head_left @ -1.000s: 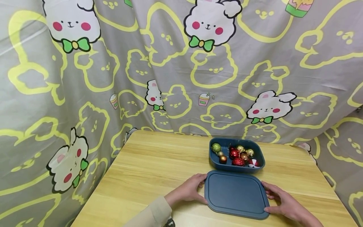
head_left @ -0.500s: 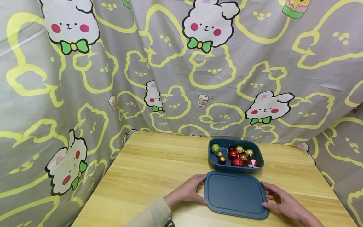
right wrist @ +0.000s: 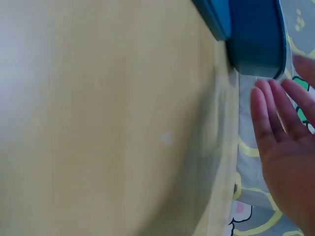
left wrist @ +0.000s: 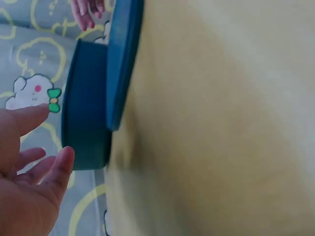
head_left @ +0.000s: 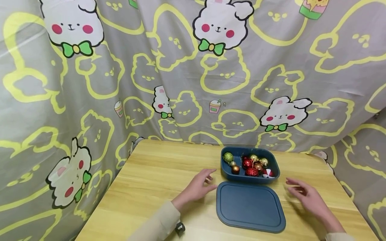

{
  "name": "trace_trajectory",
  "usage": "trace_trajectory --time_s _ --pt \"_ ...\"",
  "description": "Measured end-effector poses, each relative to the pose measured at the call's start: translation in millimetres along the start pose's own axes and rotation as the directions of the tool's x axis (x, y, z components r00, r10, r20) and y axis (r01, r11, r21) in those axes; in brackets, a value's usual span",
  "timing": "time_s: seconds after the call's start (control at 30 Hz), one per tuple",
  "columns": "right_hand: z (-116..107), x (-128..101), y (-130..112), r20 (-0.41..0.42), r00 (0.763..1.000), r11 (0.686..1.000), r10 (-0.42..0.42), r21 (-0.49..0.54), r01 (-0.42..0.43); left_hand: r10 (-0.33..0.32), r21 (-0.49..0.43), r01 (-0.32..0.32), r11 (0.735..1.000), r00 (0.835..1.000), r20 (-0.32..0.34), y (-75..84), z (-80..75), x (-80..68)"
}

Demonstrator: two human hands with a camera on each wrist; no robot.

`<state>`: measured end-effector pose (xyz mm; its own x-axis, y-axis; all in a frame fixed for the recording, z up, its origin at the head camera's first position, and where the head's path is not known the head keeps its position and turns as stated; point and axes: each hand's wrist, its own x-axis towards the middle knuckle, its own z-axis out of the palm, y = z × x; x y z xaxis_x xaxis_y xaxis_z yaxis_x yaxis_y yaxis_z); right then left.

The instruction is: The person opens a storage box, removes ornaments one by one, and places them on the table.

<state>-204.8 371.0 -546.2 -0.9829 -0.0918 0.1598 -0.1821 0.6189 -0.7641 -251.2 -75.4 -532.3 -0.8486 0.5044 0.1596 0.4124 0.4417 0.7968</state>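
Note:
A dark blue lid (head_left: 250,206) lies flat on the table, just in front of a matching open box (head_left: 249,179). Inside the box sit several Christmas ornaments, among them a green ball (head_left: 228,157), a copper ball (head_left: 235,169), red ones (head_left: 251,172) and a red-and-white one (head_left: 267,173). My left hand (head_left: 199,185) hovers left of the lid and box, thumb and fingers apart, holding nothing. On the other side, my right hand (head_left: 307,197) is off the lid, its fingers loosely bent toward the box. Both wrist views show the hands near the box ends, touching neither.
The wooden table (head_left: 156,170) runs left and right of the box. A patterned curtain (head_left: 187,80) hangs behind it and along the left side. A small dark object (head_left: 180,228) shows by the left sleeve.
Both hands have let go of the lid's sides and moved up and outward, toward the box. Lid and box stay where they were on the table.

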Motion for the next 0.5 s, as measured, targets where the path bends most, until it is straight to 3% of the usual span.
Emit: trace_trajectory --time_s 0.23,0.5 --pt "1 41 -7 -0.127 0.990 0.998 0.059 0.036 -0.054 0.031 0.036 -0.028 0.999 0.997 -0.075 2.6 -6.4 28.3" --pt "9 72 -11 -0.152 0.985 0.992 0.085 0.106 -0.069 0.065 0.115 -0.049 0.992 0.989 -0.133 6.1 2.2 56.4"
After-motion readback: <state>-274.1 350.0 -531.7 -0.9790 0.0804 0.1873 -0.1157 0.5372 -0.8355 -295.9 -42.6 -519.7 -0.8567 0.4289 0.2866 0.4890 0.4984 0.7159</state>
